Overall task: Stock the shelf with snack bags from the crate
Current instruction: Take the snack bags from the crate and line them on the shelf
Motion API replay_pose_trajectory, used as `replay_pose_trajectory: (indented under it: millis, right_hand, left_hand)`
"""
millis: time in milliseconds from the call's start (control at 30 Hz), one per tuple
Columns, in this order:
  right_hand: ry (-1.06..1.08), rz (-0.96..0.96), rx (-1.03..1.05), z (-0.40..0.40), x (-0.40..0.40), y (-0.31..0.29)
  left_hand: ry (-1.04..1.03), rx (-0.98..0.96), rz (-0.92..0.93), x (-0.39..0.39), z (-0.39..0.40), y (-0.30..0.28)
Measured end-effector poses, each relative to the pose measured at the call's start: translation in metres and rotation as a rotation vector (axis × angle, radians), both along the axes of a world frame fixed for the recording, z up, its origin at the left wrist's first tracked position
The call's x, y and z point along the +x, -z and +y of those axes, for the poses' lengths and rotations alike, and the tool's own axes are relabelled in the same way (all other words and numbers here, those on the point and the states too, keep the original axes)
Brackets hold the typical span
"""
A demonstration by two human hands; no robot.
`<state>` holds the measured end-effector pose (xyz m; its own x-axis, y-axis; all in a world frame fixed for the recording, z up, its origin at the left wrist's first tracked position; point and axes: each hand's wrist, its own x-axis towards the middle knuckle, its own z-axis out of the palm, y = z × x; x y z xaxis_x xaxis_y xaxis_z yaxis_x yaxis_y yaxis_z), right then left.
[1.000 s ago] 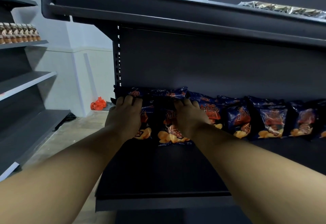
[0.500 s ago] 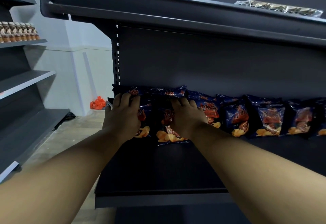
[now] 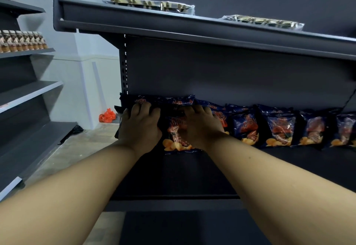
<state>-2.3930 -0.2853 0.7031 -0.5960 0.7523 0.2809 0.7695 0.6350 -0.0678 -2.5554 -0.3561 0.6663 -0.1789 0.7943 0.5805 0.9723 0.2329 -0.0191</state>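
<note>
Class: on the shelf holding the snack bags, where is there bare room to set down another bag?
Free: the shelf front strip, between the bag row and its front lip. Crowded: the back wall, lined with snack bags, with the left hand and right hand on the leftmost ones.
</note>
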Motion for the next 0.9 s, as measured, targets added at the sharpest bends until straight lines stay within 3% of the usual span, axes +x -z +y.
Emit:
replay_pose_trajectory:
  millis: [233, 567, 900]
  right_hand:
    - [0.017, 0.021, -0.002, -0.02, 0.066, -0.001]
    - [0.02, -0.06, -0.012, -0.071, 0.227, 0.001]
    - [0.076, -0.11, -0.17, -0.09, 0.301, 0.03]
  left_hand:
    - [-0.106, -0.178, -0.047, 0.095, -0.027, -0.015]
    - [-0.038, -0.16, -0.106, 0.262, -0.073, -0.017]
    - [-0.001, -0.274, -0.191, 0.335, -0.09, 0.013]
